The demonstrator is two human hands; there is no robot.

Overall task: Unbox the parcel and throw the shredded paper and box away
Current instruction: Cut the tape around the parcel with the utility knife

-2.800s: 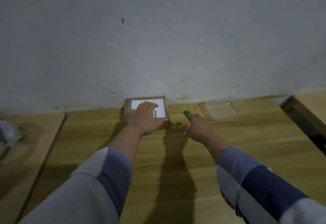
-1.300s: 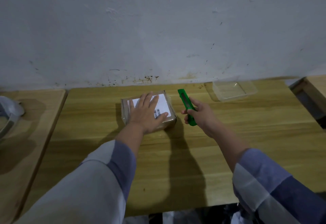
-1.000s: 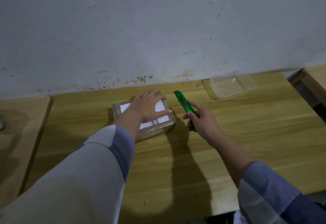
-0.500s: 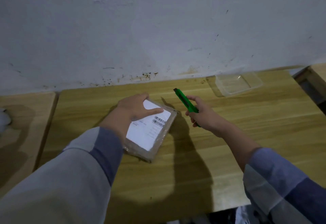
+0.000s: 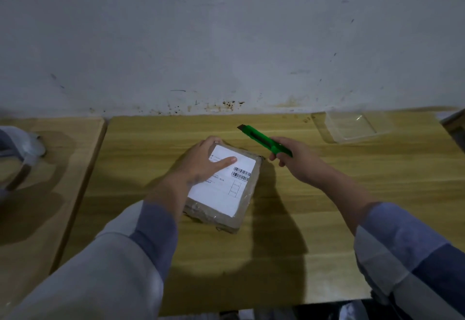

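A small brown parcel [image 5: 226, 193], wrapped in clear tape and bearing a white barcode label, lies at an angle on the wooden table [image 5: 302, 244]. My left hand [image 5: 201, 163] rests on its far left corner, thumb laid across the label and fingers wrapped over the far edge. To the right of the parcel my right hand [image 5: 297, 161] grips a green utility knife [image 5: 264, 139]. The knife is held above the table with its tip pointing up and left, clear of the parcel. No shredded paper is visible.
A clear plastic tray [image 5: 352, 127] sits at the table's back right by the stained wall. A second wooden table [image 5: 50, 168] adjoins on the left and carries a grey-white object [image 5: 17, 148]. Another table edge [image 5: 455, 125] shows at far right.
My left hand has pulled the parcel away from the wall and turned it to an angle. My right hand picked up the green knife and raised it beside the parcel.
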